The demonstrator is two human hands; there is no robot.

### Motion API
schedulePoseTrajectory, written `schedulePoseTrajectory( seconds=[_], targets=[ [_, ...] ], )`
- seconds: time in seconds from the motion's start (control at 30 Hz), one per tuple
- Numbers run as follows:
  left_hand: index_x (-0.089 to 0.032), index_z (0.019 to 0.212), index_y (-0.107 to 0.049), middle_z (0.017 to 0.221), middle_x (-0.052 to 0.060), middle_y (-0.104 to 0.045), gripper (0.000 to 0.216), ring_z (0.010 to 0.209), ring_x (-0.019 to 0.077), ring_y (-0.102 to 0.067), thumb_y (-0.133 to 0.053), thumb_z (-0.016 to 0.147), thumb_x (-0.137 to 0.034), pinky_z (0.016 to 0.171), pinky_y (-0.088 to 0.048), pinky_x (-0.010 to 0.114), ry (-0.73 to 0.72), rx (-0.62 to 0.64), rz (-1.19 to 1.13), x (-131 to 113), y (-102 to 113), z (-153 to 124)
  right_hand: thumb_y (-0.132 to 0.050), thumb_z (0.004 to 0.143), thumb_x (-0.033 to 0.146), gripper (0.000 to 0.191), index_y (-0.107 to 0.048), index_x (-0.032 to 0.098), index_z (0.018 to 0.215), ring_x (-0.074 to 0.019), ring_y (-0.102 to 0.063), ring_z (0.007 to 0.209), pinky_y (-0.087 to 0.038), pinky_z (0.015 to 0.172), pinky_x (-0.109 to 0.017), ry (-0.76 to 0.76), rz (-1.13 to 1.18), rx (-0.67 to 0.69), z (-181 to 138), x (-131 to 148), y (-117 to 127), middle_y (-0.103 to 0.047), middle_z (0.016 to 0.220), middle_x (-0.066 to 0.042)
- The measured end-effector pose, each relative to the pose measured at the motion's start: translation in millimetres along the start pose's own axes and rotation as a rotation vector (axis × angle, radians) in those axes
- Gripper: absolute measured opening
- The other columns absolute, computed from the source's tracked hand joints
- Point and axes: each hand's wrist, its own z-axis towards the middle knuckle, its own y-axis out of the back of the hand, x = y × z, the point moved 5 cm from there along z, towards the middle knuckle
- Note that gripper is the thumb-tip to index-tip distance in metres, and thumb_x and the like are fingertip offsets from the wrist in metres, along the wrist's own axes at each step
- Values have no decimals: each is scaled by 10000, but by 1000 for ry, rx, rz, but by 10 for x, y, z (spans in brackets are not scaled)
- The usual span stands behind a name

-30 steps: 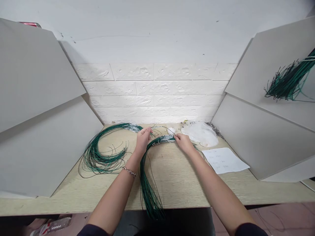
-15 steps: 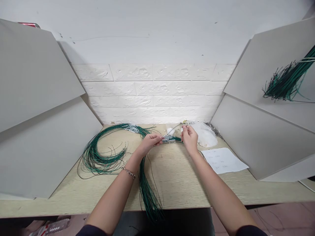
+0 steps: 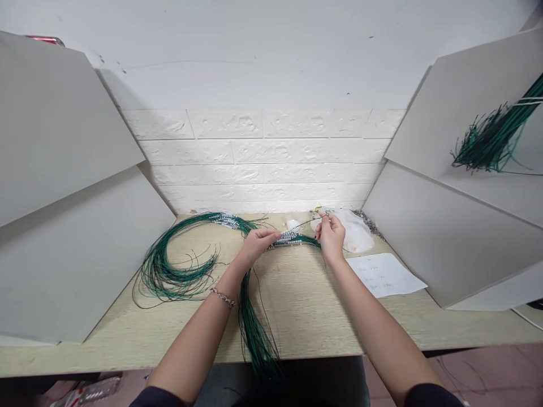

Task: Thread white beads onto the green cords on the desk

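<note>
A bundle of dark green wires strung with small white beads (image 3: pixel 288 239) runs across the middle of the wooden table. My left hand (image 3: pixel 257 246) is closed around this bundle, just left of the beaded stretch. My right hand (image 3: pixel 331 236) pinches thin wire ends above the bundle's right end, close to a crumpled white plastic bag (image 3: pixel 356 233). Left of my hands lies a loose green wire coil (image 3: pixel 173 274), joined to the beaded strands at the back. Long green strands (image 3: pixel 255 333) hang down over the table's front edge.
A sheet of white paper with handwritten lines (image 3: pixel 384 275) lies right of my right arm. Small metal parts (image 3: pixel 367 221) sit by the right board. Grey boards (image 3: pixel 63 169) flank the table against a white brick-textured wall (image 3: pixel 263 164). Another green wire bundle (image 3: pixel 492 138) hangs at the right.
My right hand has risen slightly and moved toward the white bag, drawing thin wire ends up. My left hand has shifted right along the bundle, and the beaded stretch is shorter in view.
</note>
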Motion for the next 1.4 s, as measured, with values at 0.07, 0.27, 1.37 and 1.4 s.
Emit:
schedulePoseTrajectory(
  seconds=[0.07,0.27,1.37,1.4],
  targets=[
    [-100,739,-664,452,-36,-420,333,418,46,-279,-627,616,-408,412,-194,195,-9,-26,2,-36,5,-14,-405,782,404,262,-496,165,840,-61,-371,324,-275,300,-173,-2,11,-8,9,-13,12,-433,490,55],
    [-109,719,-684,505,5,-538,296,478,81,-399,-641,604,-377,436,-260,197,-37,-63,12,-91,13,-37,-413,782,420,281,-505,163,852,-53,-371,323,-281,302,-160,7,8,-6,12,-24,15,-434,482,58],
    [-116,719,-665,422,-35,-423,291,453,76,-356,-631,615,-385,446,-258,203,17,-104,37,-38,32,3,-357,822,309,490,-300,195,1296,-120,-537,511,-430,583,-229,243,-496,266,-219,91,-186,-606,669,3],
    [-115,722,-664,424,-34,-424,295,454,76,-356,-631,614,-388,445,-258,204,15,-101,35,-27,31,8,-352,829,316,432,-384,195,1243,-134,-558,577,-427,624,-234,298,-564,312,-241,102,-219,-618,701,-13]
  ],
)
